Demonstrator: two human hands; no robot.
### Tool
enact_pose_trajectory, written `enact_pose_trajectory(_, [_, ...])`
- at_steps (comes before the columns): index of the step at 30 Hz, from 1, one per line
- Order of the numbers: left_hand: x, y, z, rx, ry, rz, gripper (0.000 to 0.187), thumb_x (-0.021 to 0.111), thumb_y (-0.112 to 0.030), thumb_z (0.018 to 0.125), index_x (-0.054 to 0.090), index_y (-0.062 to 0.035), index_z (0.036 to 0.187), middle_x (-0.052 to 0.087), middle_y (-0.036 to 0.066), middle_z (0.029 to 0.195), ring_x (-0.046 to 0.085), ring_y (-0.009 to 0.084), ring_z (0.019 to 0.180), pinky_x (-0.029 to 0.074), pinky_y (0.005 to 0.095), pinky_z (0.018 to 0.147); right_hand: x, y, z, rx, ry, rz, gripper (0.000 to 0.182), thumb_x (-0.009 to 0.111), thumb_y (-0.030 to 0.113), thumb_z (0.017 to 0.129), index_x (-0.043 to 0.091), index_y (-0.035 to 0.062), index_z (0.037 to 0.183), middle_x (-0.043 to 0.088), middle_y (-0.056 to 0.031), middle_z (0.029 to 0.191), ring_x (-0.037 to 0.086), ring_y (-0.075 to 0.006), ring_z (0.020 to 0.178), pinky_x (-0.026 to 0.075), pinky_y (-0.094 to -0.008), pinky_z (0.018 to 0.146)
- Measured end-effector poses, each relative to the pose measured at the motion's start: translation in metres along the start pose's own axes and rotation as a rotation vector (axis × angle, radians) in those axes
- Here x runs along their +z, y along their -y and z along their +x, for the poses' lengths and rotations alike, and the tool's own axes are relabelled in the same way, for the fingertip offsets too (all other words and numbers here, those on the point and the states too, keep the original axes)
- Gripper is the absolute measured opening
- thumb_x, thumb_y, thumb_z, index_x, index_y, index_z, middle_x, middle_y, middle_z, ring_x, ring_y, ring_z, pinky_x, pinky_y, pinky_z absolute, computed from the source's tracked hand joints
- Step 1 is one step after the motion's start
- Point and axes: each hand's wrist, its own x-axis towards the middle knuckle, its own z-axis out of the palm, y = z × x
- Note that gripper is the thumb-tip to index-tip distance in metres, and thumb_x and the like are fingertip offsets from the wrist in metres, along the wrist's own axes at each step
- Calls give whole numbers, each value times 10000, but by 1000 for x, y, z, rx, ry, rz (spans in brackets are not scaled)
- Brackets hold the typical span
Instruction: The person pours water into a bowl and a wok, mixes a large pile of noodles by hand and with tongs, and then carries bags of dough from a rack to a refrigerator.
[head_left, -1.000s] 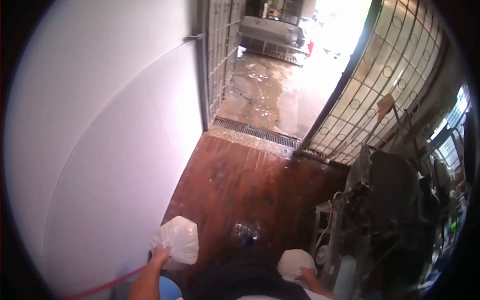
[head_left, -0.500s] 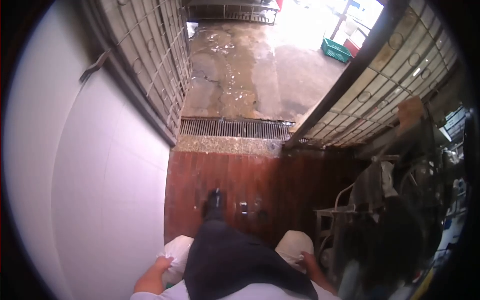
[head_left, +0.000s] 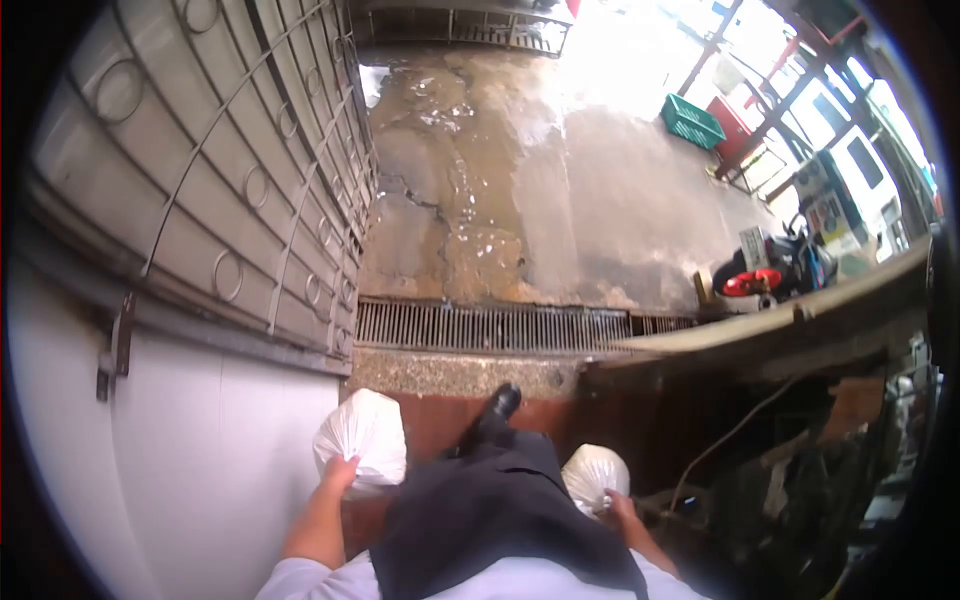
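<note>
My left hand (head_left: 342, 472) is closed on the gathered top of a white plastic bag (head_left: 368, 432), which hangs full and rounded beside the white wall. On the other side, my right hand (head_left: 617, 506) grips a second white plastic bag (head_left: 596, 472), smaller in view and also bulging. What is inside either bag cannot be seen. Between the two bags are my dark apron (head_left: 470, 510) and one black shoe (head_left: 505, 402), set forward near the stone door sill (head_left: 450, 374).
Beyond the sill runs a metal drain grate (head_left: 470, 326), then wet, cracked concrete (head_left: 460, 200). A barred metal gate (head_left: 230, 190) stands at left. Outside on the right are a green crate (head_left: 692, 122) and a motorbike (head_left: 765, 275). Dark clutter (head_left: 780, 470) lines the right.
I have walked forward, so the sill and grate are closer. Both bags stay in my hands, the left one swung further forward. More of the outdoor area shows at right, including the motorbike.
</note>
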Motion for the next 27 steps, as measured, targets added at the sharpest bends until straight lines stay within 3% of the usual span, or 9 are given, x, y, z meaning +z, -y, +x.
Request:
enact_pose_trajectory(1, [-1, -15, 25, -1, -9, -6, 561, 580, -400, 843, 583, 110, 1076, 621, 307, 992, 643, 395, 873, 512, 422, 778, 1, 36, 3, -12, 92, -55, 456, 703, 347, 748, 640, -77, 904, 623, -147, 768, 581, -230, 618, 461, -385, 572])
enact_pose_trajectory(3, [-18, -42, 83, 38, -52, 29, 548, 590, -382, 841, 579, 112, 1079, 628, 294, 992, 653, 373, 856, 511, 420, 775, 21, 126, 7, 326, 108, -51, 379, 538, 325, 863, 623, 153, 1190, 638, -173, 1113, 608, -271, 999, 450, -356, 869])
enact_pose_trajectory(10, [-87, -205, 201, -60, 24, 3, 515, 618, -375, 819, 604, 85, 1051, 667, 210, 934, 671, 293, 809, 521, 441, 673, 66, 284, 106, 107, 179, 8, 539, 614, 379, 817, 616, -118, 1026, 651, -189, 860, 612, -276, 770, 483, -370, 677])
enact_pose_trajectory(13, [-69, -254, 231, -180, 121, -41, 519, 623, -390, 812, 610, 76, 1041, 676, 192, 913, 671, 286, 777, 519, 443, 658, 69, 338, 175, 138, 136, 61, 490, 624, 390, 810, 637, -86, 921, 612, -153, 700, 558, -245, 524, 434, -401, 512])
enact_pose_trajectory(16, [-60, -293, 309, -135, 204, 229, 554, 592, -461, 815, 639, 68, 971, 679, 193, 890, 669, 282, 734, 517, 400, 701, 69, 440, 187, 155, 74, 115, 482, 608, 360, 828, 630, -92, 993, 643, -187, 827, 609, -243, 686, 464, -359, 607])
enact_pose_trajectory(18, [-41, -331, 367, -138, 158, 240, 487, 577, -457, 807, 683, 10, 895, 685, 169, 835, 669, 273, 712, 519, 385, 720, 87, 465, 248, -201, 166, -35, 451, 673, 391, 769, 610, -52, 706, 539, -118, 537, 519, -225, 474, 400, -406, 470])
enact_pose_trajectory(19, [-23, -347, 406, -162, 206, 210, 461, 575, -446, 800, 692, -8, 884, 687, 157, 821, 669, 271, 708, 521, 388, 717, 111, 471, 288, 167, 86, 86, 428, 614, 368, 818, 627, -58, 776, 562, -119, 590, 545, -216, 517, 439, -378, 514])
enact_pose_trajectory(21, [-25, -422, 450, -192, 256, 247, 416, 572, -402, 792, 694, -23, 911, 688, 149, 826, 671, 268, 698, 523, 387, 708, 143, 387, 503, -883, 70, -842, 346, 489, 333, 900, 656, 98, 1093, 681, -93, 1029, 666, -244, 855, 509, -318, 800])
enact_pose_trajectory(27, [-18, -560, 582, -156, 363, 207, 482, 518, -472, 842, 689, -33, 941, 683, 154, 902, 664, 264, 813, 507, 400, 751, 197, 730, 537, -519, 238, -620, 312, 517, 322, 893, 662, 89, 1039, 675, -87, 962, 624, -223, 773, 479, -312, 723])
